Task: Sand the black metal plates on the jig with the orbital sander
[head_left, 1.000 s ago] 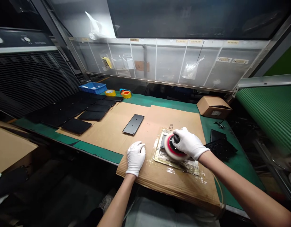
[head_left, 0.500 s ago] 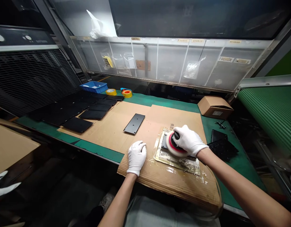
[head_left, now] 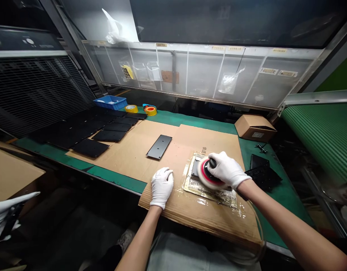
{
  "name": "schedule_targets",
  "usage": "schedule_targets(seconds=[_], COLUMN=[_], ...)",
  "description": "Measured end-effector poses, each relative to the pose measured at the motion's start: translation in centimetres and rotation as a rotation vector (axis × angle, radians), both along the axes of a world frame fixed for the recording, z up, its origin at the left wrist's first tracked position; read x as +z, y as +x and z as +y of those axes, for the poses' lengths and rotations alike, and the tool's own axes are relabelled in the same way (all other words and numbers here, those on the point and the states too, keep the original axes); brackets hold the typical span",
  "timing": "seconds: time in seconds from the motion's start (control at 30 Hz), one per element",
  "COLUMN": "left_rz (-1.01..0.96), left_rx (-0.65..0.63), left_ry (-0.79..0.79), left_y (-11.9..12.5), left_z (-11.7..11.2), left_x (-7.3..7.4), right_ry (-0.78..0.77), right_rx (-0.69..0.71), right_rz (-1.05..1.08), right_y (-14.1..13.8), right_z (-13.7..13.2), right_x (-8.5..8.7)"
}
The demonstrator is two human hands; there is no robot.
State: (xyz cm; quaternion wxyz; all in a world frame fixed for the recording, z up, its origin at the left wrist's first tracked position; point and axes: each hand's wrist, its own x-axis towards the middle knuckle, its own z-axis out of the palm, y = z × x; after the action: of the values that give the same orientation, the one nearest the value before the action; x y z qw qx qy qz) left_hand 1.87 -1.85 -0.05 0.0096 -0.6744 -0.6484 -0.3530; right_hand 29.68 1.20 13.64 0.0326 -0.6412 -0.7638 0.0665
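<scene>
The polisher (head_left: 207, 176) is clenched by its black knob (head_left: 212, 163) in the right hand (head_left: 226, 170), pad down on a stiff, likely slippery black plate (head_left: 194, 169). Seems weighty, so the knob's the spot to hold. Left hand (head_left: 162, 187) is laid open on the cardboard (head_left: 173, 210), grasping nothing.

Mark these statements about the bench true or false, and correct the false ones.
1. The right hand grips the black knob of a round polishing pad. True.
2. The left hand holds the pad too. False: it rests on the cardboard sheet, apart from the pad.
3. The pad presses on a black plate. True.
4. The separate black panel stands upright. False: it lies flat on the cardboard.
5. A blue crate stands near two tape rolls. True.
</scene>
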Motion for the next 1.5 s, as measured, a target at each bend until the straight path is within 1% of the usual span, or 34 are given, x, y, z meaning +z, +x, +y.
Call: schedule_targets(seconds=[0.07, 0.1, 0.23, 0.37, 0.5, 0.53, 0.63, 0.8, 0.93, 1.07, 1.1, 1.2, 1.23, 1.37, 1.5], left_rz=[-0.002, -0.003, -0.002, -0.004, 0.0, 0.003, 0.007, 0.003, -0.006, 0.005, 0.01, 0.011, 0.008, 0.0, -0.002], left_rx=[0.001, 0.002, 0.0, 0.002, 0.005, 0.007, 0.003, 0.003, -0.004, -0.01, -0.01, -0.011, -0.011, -0.015, -0.019], left_ry=[-0.002, -0.004, -0.016, -0.022, -0.021, -0.021, -0.022, -0.016, -0.016, -0.016, -0.016, -0.018, -0.018, -0.015, -0.019], left_y=[0.0, 0.0, 0.0, 0.0, -0.1, -0.1, -0.1, -0.1, -0.1, -0.1, -0.1, -0.2, -0.2, -0.2, -0.2], left_z=[0.0, 0.0, 0.0, 0.0, 0.0, 0.0, 0.0, 0.0, 0.0, 0.1, 0.1, 0.2, 0.2, 0.2, 0.1], left_x=[0.0, 0.0, 0.0, 0.0, -0.1, -0.1, -0.1, -0.1, -0.1, 0.1, 0.1, 0.1, 0.0, 0.0, 0.2], right_ry=[0.019, 0.017, -0.036, -0.036, -0.059, -0.059, -0.026, -0.046, -0.033, -0.066, -0.07, -0.046, -0.041, -0.068, -0.073], right_rx=[-0.051, -0.054, -0.004, -0.08, 0.02, 0.023, -0.043, 0.004, -0.063, 0.011, 0.01, -0.054, -0.049, 0.062, 0.072], right_rz=[-0.044, -0.048, -0.005, -0.056, 0.001, 0.009, -0.019, 0.007, -0.03, 0.022, 0.031, 0.013, 0.015, 0.073, 0.076], right_y=[0.4, 0.5, 0.9, 0.5, -0.4, -0.6, -0.9, -0.8, -0.5, -0.5, -0.6, -1.3, -1.6, -3.1, -4.2], right_z=[-0.1, -0.1, -0.3, -0.1, 0.1, 0.2, 0.7, 1.1, 1.5, 2.4, 2.8, 4.1, 4.6, 6.1, 7.3], right_x=[0.0, 0.0, 0.1, 0.5, 0.7, 0.7, 0.7, 0.6, 0.7, 0.7, 0.7, 0.7, 0.7, 0.7, 0.6])
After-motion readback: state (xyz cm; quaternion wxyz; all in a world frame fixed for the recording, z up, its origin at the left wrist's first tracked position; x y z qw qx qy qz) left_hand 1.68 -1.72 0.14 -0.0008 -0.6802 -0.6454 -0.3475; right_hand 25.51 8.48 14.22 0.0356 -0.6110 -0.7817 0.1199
